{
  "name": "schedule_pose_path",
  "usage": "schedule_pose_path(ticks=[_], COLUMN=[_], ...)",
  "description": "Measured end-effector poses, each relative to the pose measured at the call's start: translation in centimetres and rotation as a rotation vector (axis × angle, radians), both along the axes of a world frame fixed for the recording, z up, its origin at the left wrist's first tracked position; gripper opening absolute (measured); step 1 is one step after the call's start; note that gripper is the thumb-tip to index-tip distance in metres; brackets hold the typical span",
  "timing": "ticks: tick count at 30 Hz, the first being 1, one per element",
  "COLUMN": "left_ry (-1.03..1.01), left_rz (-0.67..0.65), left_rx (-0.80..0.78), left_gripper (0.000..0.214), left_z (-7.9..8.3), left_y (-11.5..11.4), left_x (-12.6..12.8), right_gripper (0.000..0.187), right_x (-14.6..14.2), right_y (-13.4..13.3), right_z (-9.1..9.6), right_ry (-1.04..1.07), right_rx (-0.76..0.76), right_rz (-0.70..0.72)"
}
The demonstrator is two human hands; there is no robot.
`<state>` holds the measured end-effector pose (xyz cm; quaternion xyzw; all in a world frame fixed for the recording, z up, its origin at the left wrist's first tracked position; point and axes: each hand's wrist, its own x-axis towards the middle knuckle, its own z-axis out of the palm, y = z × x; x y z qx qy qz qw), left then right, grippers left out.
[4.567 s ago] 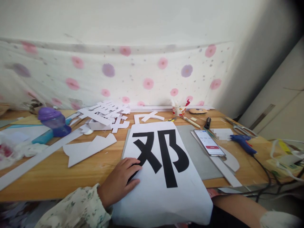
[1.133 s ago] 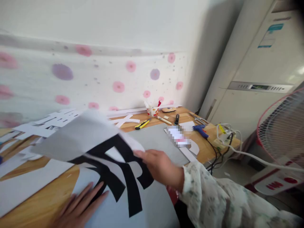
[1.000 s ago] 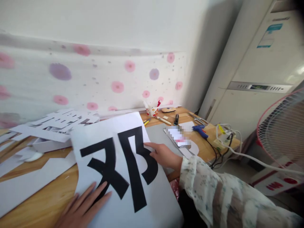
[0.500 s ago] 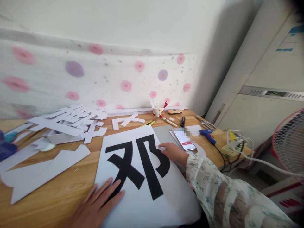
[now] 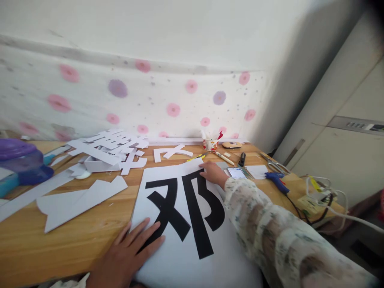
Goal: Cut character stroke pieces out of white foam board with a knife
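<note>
A large white sheet printed with a big black character lies flat on the wooden table. My left hand rests palm down on the sheet's lower left part, fingers spread and flat. My right hand presses on the sheet's upper right corner with its fingers flat; a floral sleeve covers that arm. Neither hand holds anything.
White cut-out pieces are piled at the back left, with larger white scraps in front. A purple bottle stands far left. A phone, blue glue gun, scissors, small cup and cables lie right.
The sheet, lifted and folded over earlier, now lies flat. My right hand slid up along its right edge to the top corner. My left hand stayed pressed on the lower left.
</note>
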<state>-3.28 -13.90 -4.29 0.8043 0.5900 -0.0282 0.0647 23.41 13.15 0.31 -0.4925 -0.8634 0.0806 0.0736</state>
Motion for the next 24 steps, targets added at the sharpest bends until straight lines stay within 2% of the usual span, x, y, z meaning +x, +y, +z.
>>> schedule_pose_path(ticks=[6, 11, 14, 18, 24], left_ry=[-0.020, -0.028, -0.029, -0.009, -0.022], left_rz=[-0.051, -0.091, -0.085, 0.021, 0.018], left_rx=[0.015, -0.027, 0.008, 0.095, 0.113], left_gripper=[0.105, 0.099, 0.099, 0.098, 0.088], left_z=[-0.7, -0.8, -1.0, -0.9, -0.4], left_y=[0.3, 0.7, 0.3, -0.4, -0.6], left_x=[-0.7, -1.0, -0.6, 0.6, 1.2], right_gripper=[0.034, 0.036, 0.039, 0.041, 0.038], right_x=[-5.2, -6.0, -5.5, -4.4, -1.9], right_y=[3.8, 5.3, 4.9, 3.3, -0.1], right_z=[-0.7, -1.3, -1.3, -1.4, -2.0], right_ry=[-0.018, -0.035, -0.052, -0.091, -0.184], right_rx=[0.051, 0.113, 0.167, 0.224, 0.080], right_rz=[0.025, 0.045, 0.024, -0.016, 0.124])
